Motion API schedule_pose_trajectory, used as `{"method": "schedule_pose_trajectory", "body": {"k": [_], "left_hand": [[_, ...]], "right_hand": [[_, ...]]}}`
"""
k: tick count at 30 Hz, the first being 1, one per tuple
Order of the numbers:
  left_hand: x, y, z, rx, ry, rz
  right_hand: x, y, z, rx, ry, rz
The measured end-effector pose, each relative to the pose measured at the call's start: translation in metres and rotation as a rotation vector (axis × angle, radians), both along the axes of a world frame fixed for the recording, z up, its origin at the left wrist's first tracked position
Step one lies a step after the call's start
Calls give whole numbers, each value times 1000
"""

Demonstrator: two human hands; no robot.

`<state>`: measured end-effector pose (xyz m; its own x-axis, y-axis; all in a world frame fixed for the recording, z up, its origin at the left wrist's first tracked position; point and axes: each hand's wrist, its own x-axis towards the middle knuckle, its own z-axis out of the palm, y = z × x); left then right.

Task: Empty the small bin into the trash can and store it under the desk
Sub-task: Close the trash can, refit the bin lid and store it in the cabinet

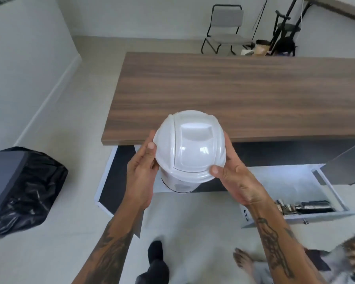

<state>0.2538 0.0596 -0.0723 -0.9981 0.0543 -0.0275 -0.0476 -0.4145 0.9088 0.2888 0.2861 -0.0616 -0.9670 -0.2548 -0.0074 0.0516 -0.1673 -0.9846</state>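
Both hands, left hand (140,173) and right hand (237,177), clasp glossy domed white small bin (190,148).

Single head view, steeply downward, close above hands (184,173), facing desk (244,95)

- The small bin (189,148) is held up in front of the near edge of the tabletop (244,95), the left hand (141,173) on its left side and the right hand (238,177) on its right.
- The trash can (19,187) stands on the floor, well to the left of the tabletop.
- An open drawer (295,193) juts out below the tabletop, to the right of the small bin (small items lie at its near end).
- A chair (225,27) stands behind the tabletop, near the back wall.
- A shoe (155,261) is on the floor below the hands.
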Motion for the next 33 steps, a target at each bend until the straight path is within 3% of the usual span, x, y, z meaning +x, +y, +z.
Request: {"method": "schedule_pose_trajectory", "body": {"k": [12, 19, 33], "left_hand": [[-14, 32, -240, -88, -288, 45], [-82, 47, -365, -21, -253, 83], [-249, 34, -584, -86, -173, 234]], "right_hand": [[-30, 4, -254, -147, -176, -157], [-108, 3, -379, -153, -177, -157], [-274, -33, -626, -138, -100, -145]]}}
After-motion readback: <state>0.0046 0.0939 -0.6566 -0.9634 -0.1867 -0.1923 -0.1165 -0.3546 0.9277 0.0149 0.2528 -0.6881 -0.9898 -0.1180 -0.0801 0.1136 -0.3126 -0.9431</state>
